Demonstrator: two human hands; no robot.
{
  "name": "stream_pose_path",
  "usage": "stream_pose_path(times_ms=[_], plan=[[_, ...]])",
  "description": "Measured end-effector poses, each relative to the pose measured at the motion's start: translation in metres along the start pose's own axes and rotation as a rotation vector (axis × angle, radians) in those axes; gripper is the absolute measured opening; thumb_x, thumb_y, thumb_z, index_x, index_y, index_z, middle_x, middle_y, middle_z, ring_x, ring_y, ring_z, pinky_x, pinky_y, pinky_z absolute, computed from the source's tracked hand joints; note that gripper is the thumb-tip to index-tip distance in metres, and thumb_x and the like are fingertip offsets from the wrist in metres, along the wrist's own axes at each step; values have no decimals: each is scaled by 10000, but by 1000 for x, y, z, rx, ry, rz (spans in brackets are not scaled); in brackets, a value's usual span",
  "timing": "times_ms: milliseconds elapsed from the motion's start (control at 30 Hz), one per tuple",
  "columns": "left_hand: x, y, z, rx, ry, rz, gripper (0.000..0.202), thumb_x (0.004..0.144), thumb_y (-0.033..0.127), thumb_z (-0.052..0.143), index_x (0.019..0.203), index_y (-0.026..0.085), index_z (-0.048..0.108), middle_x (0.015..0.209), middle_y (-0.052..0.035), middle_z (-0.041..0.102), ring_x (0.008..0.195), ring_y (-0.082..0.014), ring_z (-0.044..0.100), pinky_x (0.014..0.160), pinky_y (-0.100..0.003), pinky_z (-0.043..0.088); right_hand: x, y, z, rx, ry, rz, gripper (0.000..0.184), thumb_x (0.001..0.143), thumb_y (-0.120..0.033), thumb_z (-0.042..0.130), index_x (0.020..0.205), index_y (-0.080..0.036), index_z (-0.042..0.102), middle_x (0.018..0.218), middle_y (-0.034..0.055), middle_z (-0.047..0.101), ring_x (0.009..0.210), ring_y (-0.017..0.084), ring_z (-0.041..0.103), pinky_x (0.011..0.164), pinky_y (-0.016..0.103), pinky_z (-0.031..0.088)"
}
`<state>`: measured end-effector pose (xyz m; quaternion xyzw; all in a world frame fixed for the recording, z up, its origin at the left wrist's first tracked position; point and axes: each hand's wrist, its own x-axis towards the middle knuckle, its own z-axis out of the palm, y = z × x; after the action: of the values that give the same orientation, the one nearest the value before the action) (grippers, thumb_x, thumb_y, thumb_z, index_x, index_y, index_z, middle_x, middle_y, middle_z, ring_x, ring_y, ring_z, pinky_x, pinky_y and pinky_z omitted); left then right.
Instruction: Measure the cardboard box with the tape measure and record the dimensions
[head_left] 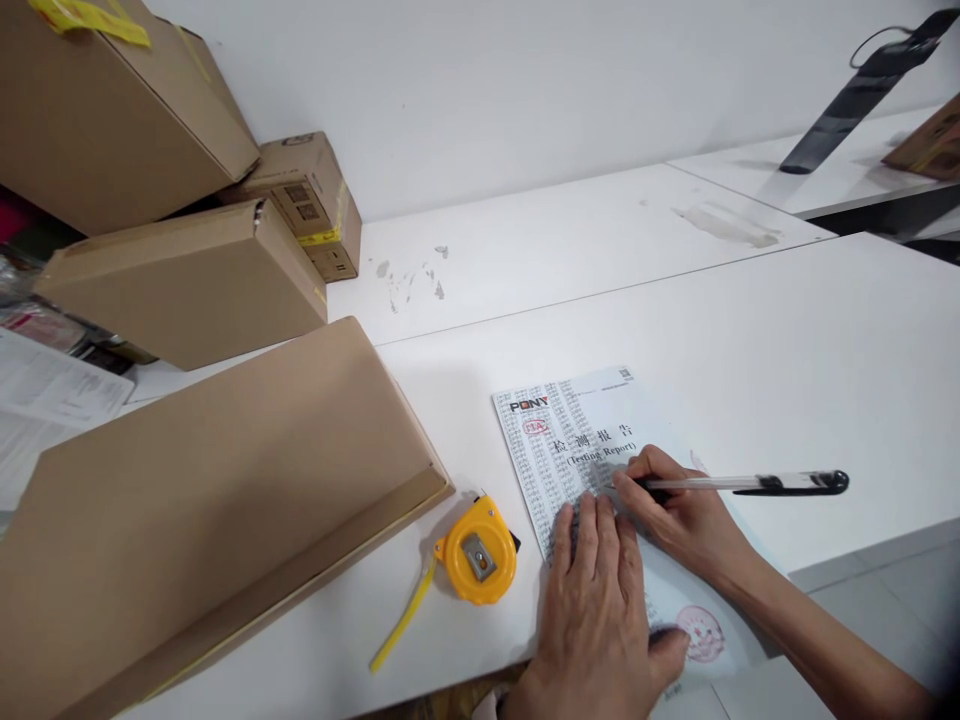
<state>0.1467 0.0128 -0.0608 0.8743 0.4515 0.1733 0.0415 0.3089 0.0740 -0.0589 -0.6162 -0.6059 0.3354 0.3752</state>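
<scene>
It looks like an office — white desk [750, 340], cardboard boxes [217, 470], printed report [581, 450]

on the surface [765, 320], the left hand [596, 610] lies on a booklet [521, 455], and the right hand [682, 510] is on it just to the right, a pen [720, 484] reaching rightward from its fingers. a tape measure [480, 555] lies left of the booklet, between it and the nearest box [202, 480]. behind that box stand more boxes [187, 280], and a bottle [840, 110] stands at the far right, well behind the booklet.
</scene>
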Motion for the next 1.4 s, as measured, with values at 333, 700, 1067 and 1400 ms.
stream_pose_path(times_ms=[333, 700, 1067, 1400], plan=[[-1, -2, -1, 16, -14, 11, 832, 935, 638, 527, 1474, 7, 465, 1544, -226, 491, 1460, -347, 423, 1111, -470, 510, -2, 2, -2, 52, -3, 53, 298, 941, -413, 595, 718, -242, 495, 625, -43, 447, 538, 126, 360, 476, 278, 323], [-1, -2, -1, 23, 7, 23, 847, 912, 651, 554, 1466, 15, 481, 1543, -212, 498, 1476, -336, 399, 1130, -455, 491, 1, -3, -1, 34, 11, 51, 314, 916, -419, 612, 692, -243, 482, 605, -48, 425, 523, 119, 349, 462, 271, 321], [-2, -2, -2, 23, -7, 23, 842, 923, 647, 541, 1475, 15, 469, 1544, -220, 493, 1472, -343, 409, 1125, -467, 500, -1, -2, -1, 52, 24, 76, 309, 904, -417, 633, 694, -242, 489, 598, -47, 424, 522, 118, 349, 452, 266, 318], [-1, -3, -1, 5, -14, 13, 826, 933, 647, 527, 1469, 21, 480, 1550, -216, 487, 1460, -344, 428, 1132, -471, 497, 1, -6, -1, 54, 40, 96, 320, 886, -427, 637, 679, -248, 472, 585, -46, 422, 520, 125, 357, 450, 270, 323]])
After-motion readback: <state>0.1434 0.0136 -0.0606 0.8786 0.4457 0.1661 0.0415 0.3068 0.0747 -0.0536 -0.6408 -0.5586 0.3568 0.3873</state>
